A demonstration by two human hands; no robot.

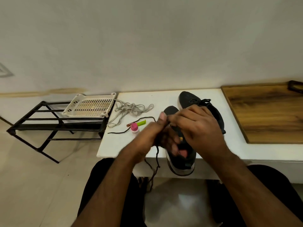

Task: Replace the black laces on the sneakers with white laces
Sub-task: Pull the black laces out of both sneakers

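Note:
Two black sneakers stand on a white table. The near sneaker hangs partly over the front edge, its tongue area hidden by my hands. My left hand grips a black lace that dangles below the table edge. My right hand pinches the same lace just above the shoe. The far sneaker still carries its black laces. A second loose black lace lies on the table. The pale grey-white laces lie in a tangle at the back left.
A pink-capped bottle and a green clip sit left of my hands. A black metal rack with a white plastic tray stands left of the table. A wooden board lies to the right.

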